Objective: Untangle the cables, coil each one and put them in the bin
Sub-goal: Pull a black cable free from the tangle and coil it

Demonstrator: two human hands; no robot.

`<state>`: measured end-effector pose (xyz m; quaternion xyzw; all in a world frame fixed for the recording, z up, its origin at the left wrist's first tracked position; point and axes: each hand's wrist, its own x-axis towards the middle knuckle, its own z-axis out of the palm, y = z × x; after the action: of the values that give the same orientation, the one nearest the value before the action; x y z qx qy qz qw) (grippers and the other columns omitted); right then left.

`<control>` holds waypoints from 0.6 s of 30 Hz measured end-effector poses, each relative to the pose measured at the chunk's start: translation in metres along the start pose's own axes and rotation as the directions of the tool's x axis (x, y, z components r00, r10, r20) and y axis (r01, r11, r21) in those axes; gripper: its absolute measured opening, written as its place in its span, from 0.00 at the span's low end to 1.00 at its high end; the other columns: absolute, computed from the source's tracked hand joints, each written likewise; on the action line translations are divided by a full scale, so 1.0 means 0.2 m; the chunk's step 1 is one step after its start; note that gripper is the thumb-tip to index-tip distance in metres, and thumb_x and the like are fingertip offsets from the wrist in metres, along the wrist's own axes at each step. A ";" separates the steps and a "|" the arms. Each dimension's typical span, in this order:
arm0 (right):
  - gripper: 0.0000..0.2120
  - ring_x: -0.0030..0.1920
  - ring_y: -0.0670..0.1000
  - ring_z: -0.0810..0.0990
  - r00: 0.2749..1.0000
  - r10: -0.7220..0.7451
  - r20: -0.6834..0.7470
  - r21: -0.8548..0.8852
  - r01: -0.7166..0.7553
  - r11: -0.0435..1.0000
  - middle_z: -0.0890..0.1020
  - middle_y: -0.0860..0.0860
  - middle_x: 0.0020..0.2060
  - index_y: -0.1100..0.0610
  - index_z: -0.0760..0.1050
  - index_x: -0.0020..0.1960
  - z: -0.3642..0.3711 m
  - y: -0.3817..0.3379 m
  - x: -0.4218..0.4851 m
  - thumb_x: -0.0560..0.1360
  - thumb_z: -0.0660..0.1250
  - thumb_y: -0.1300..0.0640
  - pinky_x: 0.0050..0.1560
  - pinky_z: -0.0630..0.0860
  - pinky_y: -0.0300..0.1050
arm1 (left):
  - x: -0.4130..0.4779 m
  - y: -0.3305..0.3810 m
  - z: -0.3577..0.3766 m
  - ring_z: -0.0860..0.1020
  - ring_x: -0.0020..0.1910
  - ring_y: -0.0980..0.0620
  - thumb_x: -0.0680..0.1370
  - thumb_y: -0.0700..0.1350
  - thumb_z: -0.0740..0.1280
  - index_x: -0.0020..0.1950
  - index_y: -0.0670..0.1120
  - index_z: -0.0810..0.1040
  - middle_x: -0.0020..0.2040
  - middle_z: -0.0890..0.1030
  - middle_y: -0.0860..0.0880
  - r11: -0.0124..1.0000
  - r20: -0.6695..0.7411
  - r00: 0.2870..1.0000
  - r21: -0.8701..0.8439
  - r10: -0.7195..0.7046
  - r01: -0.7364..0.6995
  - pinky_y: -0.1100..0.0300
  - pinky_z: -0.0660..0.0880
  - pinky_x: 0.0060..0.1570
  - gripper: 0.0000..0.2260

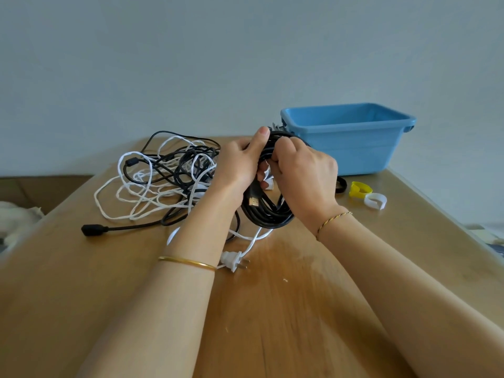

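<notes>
Head camera is showing both hands holding a coiled black HDMI cable [268,218] above the wooden table [286,309]. The left hand [240,165] is gripping the coil's upper-left side, thumb lying along its top, and the right hand [305,173] is curling round the upper-right side. The oval coil is hanging below the fingers, its long axis running down toward the person, and its gold connector [253,200] is pointing downward under the left palm. A cable tangle [163,175] is lying left of the left fingers, and the blue bin [354,148] is standing beyond the right knuckles.
</notes>
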<state>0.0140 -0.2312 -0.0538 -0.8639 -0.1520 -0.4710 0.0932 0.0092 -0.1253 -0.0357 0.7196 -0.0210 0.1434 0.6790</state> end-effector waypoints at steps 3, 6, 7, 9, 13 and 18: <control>0.12 0.23 0.53 0.72 1.000 -0.007 -0.004 0.012 0.007 1.000 0.74 0.51 0.28 0.58 0.71 0.36 -0.01 0.00 0.02 0.62 0.75 0.65 0.25 0.55 0.38 | 0.00 0.00 -0.01 0.67 0.20 0.53 0.81 0.53 0.61 0.36 0.44 0.74 0.27 0.72 0.46 0.999 0.010 1.000 -0.036 0.020 -0.019 0.60 0.71 0.24 0.18; 0.04 0.39 0.56 0.77 0.974 0.025 0.225 0.006 -0.027 1.000 0.76 0.52 0.42 0.58 0.69 0.49 -0.05 -0.01 0.05 0.76 0.63 0.60 0.32 0.62 0.44 | 0.00 0.00 -0.03 0.67 0.21 0.53 0.82 0.52 0.60 0.42 0.46 0.75 0.28 0.71 0.46 0.998 -0.006 1.000 -0.055 0.025 -0.026 0.60 0.71 0.23 0.14; 0.03 0.41 0.56 0.76 0.968 0.018 0.251 0.016 -0.022 1.000 0.75 0.52 0.44 0.57 0.69 0.51 -0.07 0.00 0.06 0.78 0.61 0.59 0.34 0.63 0.45 | 0.00 0.00 -0.04 0.67 0.21 0.53 0.82 0.51 0.60 0.43 0.46 0.75 0.28 0.72 0.46 0.998 -0.010 1.000 -0.055 0.028 -0.028 0.60 0.71 0.23 0.13; 0.05 0.39 0.56 0.71 0.967 0.011 0.253 0.049 -0.024 0.998 0.72 0.52 0.44 0.58 0.69 0.50 -0.10 0.01 0.07 0.78 0.62 0.56 0.35 0.64 0.46 | 0.00 0.00 -0.04 0.68 0.21 0.53 0.82 0.51 0.60 0.44 0.47 0.75 0.28 0.72 0.46 0.998 -0.003 0.999 -0.046 0.033 -0.033 0.59 0.72 0.24 0.11; 0.05 0.51 0.56 0.72 0.983 -0.057 0.173 0.241 0.014 0.970 0.74 0.53 0.56 0.61 0.74 0.45 -0.11 0.03 0.10 0.73 0.68 0.59 0.39 0.72 0.50 | 0.00 -0.01 -0.04 0.68 0.21 0.53 0.82 0.49 0.59 0.47 0.50 0.78 0.28 0.72 0.46 0.997 0.033 0.997 0.019 0.071 -0.071 0.57 0.73 0.27 0.10; 0.05 0.49 0.52 0.71 0.987 -0.056 0.154 0.403 -0.011 0.915 0.81 0.49 0.44 0.60 0.77 0.45 -0.05 0.10 0.11 0.71 0.69 0.59 0.42 0.74 0.53 | 0.00 -0.01 -0.02 0.68 0.21 0.55 0.83 0.47 0.58 0.54 0.45 0.78 0.27 0.72 0.48 0.991 0.067 0.993 0.085 0.100 -0.106 0.60 0.71 0.23 0.11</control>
<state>0.0237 -0.2485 -0.0306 -0.8598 -0.2625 -0.3588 0.2510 0.0089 -0.1208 -0.0374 0.7509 -0.0731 0.1564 0.6374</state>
